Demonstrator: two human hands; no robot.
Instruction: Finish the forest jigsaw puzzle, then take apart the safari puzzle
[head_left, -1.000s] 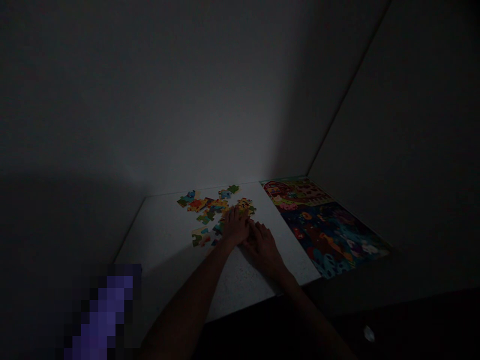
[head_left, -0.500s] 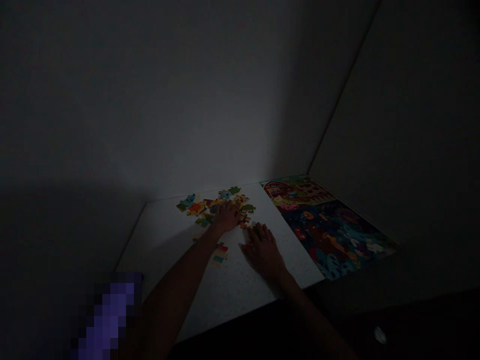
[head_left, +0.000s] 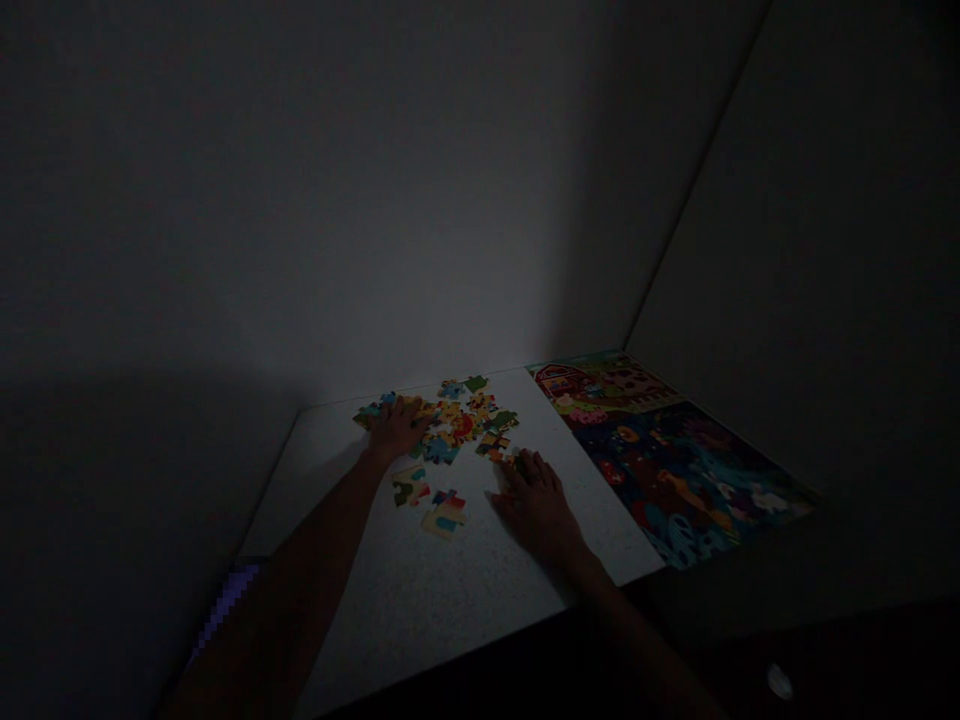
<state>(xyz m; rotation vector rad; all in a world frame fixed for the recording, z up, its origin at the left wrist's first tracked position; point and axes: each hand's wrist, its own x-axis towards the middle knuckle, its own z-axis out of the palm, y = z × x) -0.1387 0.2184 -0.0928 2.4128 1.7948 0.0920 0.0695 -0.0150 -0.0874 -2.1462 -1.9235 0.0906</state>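
From the head camera, both forearms reach in from the near edge of a white speckled desk [head_left: 442, 600], and both hands lie palm down. The left hand [head_left: 396, 428] stretches furthest, toward the far left of a loose cluster of colourful jigsaw pieces [head_left: 457, 425]. Its fingers are slightly spread and rest on the cluster's left end, with no pinch visible. The right hand [head_left: 536, 505] lies flat on the desk just right of the cluster, fingers loosely together and pointing up and left. Its fingertips [head_left: 516, 460] sit at the cluster's lower right corner. Whether they pinch a piece is too dark to tell.

The cluster lies near the desk's far edge, around the middle of its width. Two smaller groups of pieces [head_left: 442, 515] lie nearer, between the hands. Along the right edge of the desk lies a printed sheet [head_left: 675, 460] showing a red barn at its far end and a dark blue scene nearer.
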